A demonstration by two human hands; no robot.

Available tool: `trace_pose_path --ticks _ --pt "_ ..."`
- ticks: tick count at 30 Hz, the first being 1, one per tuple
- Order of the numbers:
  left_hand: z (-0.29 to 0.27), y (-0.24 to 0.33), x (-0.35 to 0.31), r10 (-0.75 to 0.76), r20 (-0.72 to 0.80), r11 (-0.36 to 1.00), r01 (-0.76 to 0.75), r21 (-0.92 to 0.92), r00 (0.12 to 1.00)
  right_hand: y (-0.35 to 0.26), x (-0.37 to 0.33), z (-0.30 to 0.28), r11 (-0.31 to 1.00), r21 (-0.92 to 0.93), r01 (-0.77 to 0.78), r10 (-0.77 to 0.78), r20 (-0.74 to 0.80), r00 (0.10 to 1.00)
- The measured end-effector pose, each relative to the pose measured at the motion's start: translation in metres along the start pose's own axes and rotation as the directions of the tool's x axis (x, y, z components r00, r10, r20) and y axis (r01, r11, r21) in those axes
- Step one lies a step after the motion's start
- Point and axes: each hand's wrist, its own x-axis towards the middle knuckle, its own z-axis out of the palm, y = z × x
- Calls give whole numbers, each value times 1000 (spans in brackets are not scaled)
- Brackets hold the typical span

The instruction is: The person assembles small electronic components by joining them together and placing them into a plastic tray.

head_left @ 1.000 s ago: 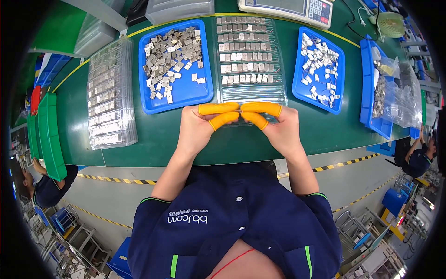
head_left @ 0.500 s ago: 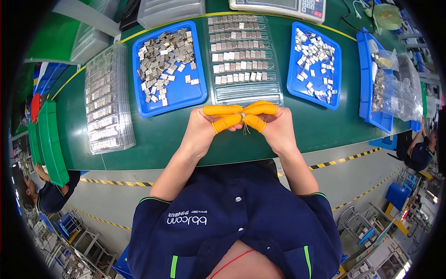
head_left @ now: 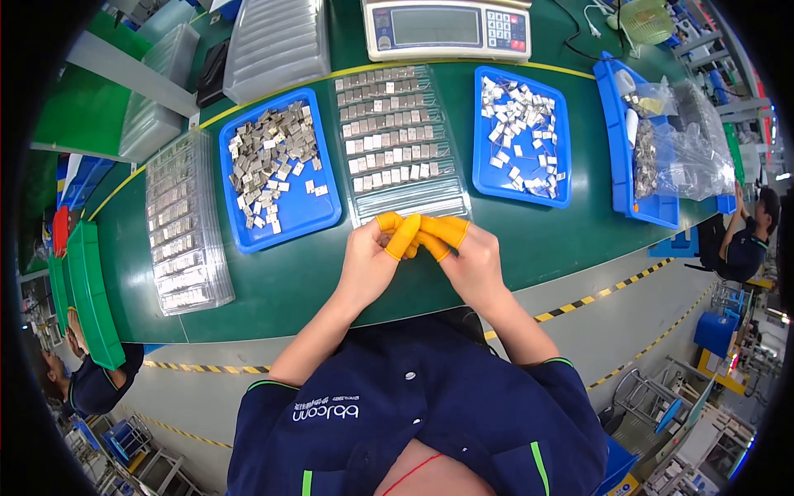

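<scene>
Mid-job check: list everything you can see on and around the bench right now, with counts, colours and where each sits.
Green bench: one, across the middle.
Blue trays: three; left one with grey metal parts, middle one with pale parts, right one with clear bags.
Clear slotted tray: one, centre, rows of grey parts.
Clear tray stack: one, far left.
Weighing scale: one, grey, top centre.
Green bins: stacked, left edge.
Co-workers: two, lower left and right edge.
Left hand and right hand: orange finger covers, fingertips together at the bench's near edge.

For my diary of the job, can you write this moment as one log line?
left hand: fingertips meet right hand | right hand: same | orange finger covers: on both | clear tray: just beyond | held item: cannot tell
</scene>
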Motion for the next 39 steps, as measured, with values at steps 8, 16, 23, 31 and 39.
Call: trace_pose_path --ticks 8,16,23,31,39 --pt "-6 -2 6 -31 219 997 46 -66 975 5 2 -15 999 11 -31 29 145 989" --pt "-2 4 16 -9 262 977 65 -204 965 22 14 -17 957 282 -62 28 123 992" --pt "19 -3 20 60 62 976 -46 -212 996 27 -2 -11 524 688 -502 503 226 834" --pt "24 -5 17 -39 227 982 79 -169 973 45 -17 -25 -39 828 -559 482 505 716" --pt "15 13 18 195 405 858 -355 371 893 49 14 -55 416 370 -830 374 762 528"
